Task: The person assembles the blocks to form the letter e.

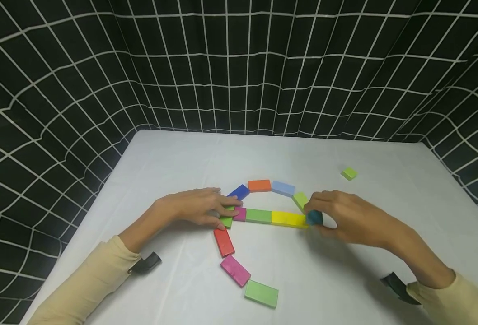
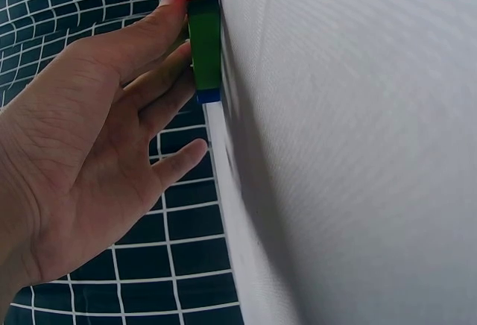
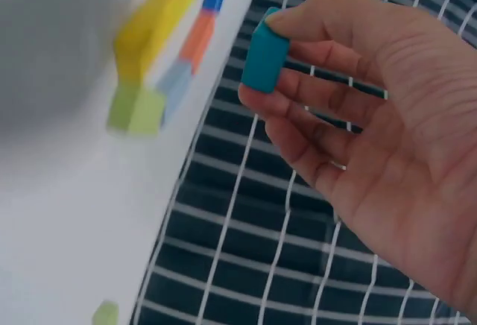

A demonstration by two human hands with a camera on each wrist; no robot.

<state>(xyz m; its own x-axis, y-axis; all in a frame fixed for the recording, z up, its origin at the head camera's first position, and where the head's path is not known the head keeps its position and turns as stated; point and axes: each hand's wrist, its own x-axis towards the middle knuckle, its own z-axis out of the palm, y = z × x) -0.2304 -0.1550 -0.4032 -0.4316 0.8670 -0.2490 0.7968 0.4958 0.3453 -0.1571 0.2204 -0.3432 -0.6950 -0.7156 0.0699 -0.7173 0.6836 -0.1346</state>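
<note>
Between the thumb and fingers of my right hand (image 1: 344, 216) is a small teal block (image 3: 266, 57), pinched at the right end of a straight row. That row runs from a magenta block (image 1: 240, 214) through a green block (image 1: 258, 216) to yellow blocks (image 1: 288, 220). My left hand (image 1: 198, 207) rests its fairly straight fingertips on the row's left end, over a green block (image 2: 206, 45) and the magenta one. Its thumb lies by a red block (image 1: 224, 243). A lime block (image 1: 300, 201) sits just left of my right fingers.
Blue (image 1: 239, 192), orange (image 1: 259, 185) and light blue (image 1: 283, 188) blocks form an arc beyond the row. Nearer me, a magenta block (image 1: 235, 271) and a green block (image 1: 261, 294) curve on. One lime block (image 1: 349, 174) lies apart at the back right. A black gridded curtain (image 1: 247, 67) surrounds the white table.
</note>
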